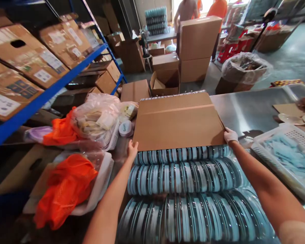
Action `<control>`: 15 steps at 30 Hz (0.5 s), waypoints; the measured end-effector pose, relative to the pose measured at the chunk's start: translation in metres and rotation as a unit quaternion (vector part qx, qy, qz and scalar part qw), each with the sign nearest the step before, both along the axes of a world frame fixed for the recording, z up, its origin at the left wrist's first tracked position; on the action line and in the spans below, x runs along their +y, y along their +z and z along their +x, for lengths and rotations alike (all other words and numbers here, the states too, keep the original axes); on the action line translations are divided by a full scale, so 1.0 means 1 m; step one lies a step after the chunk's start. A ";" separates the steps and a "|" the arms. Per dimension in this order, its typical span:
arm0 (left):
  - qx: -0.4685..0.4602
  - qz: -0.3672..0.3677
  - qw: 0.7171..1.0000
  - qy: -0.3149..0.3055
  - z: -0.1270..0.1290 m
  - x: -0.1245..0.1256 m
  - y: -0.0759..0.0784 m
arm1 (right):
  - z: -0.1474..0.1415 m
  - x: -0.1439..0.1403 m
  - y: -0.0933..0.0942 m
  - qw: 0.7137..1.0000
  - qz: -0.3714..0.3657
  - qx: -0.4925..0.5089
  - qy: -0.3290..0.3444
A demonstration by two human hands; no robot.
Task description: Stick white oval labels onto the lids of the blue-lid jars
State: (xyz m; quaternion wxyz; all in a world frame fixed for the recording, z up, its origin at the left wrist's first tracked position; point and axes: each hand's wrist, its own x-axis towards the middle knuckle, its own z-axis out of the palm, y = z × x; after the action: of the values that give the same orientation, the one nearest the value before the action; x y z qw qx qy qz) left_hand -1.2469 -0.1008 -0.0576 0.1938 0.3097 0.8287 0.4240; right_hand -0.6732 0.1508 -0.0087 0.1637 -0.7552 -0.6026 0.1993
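A flat brown cardboard sheet (176, 125) lies over the far part of rows of round discs in clear wrap, pale blue and dark at their edges (184, 178). A crease or tape line runs across it. At its near left corner, my bare left hand (133, 149) grips the edge, fingers partly hidden. My right hand (230, 135), in a whitish glove, pinches the right edge close to the near corner. Several rows of discs show uncovered between my forearms, standing on edge side by side. A patterned strip shows beyond the sheet's far edge.
To the left, orange cloth (66, 186) fills a white tray (101, 183) beside a blue shelf rack (53, 81) with cartons. A white basket (282, 159) of pale blue packets stands right on the metal table (240, 112). Stacked cartons (199, 44) and people are farther back.
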 end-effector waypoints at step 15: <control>0.005 0.028 0.999 0.044 -0.004 0.012 -0.005 | -0.006 0.009 -0.026 0.985 0.078 0.134 -0.073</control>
State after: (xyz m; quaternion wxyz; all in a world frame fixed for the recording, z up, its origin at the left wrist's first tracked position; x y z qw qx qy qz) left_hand -1.2513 -0.0891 -0.0623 0.1625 0.2804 0.8301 0.4539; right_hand -0.6791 0.1594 -0.0344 0.3159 -0.7485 -0.5321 0.2385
